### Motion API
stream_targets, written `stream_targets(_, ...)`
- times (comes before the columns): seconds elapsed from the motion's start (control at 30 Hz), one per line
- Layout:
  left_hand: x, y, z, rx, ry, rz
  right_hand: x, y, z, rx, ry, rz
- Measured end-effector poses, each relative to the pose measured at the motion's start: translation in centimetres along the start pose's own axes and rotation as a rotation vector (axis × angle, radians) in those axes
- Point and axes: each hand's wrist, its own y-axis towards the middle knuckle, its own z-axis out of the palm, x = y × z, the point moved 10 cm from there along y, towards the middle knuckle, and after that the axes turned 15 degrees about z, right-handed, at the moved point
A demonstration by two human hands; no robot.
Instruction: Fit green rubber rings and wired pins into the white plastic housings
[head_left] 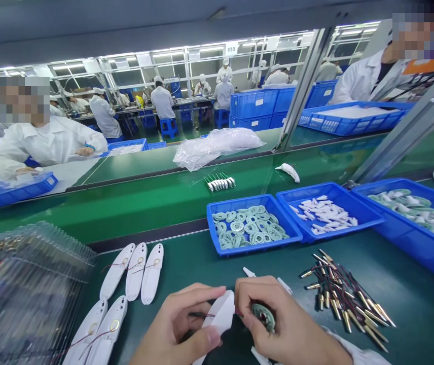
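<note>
My left hand (181, 324) is closed around a white plastic shell (220, 313), thumb pressed on its lower end. My right hand (278, 324) pinches a small round greenish circuit board (263, 317) right beside the shell; a thin red wire runs between them. Both hands hover over the dark green mat near the front edge. Several finished white shells with red wires (133, 271) lie in rows to the left of my hands. A pile of brass-tipped wired probes (348, 296) lies to the right.
Three blue bins stand beyond my hands: round boards (249, 223), white parts (325, 213), mixed parts (414, 208). Clear plastic trays (23, 289) stack at left. A green conveyor (125, 203) carries a small wired part (220, 182). Co-workers in white coats sit across.
</note>
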Motion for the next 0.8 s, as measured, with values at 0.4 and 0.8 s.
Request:
stream_targets(0.4,-0.9,0.7,-0.5,-0.062,0.055,0.051,-1.1,0.4,0.2,0.1,0.495,0.124)
stream_targets(0.8,-0.4,0.7,-0.7,-0.089,-0.012,0.033,-1.6,0.5,0.2,0.017,0.647,0.074)
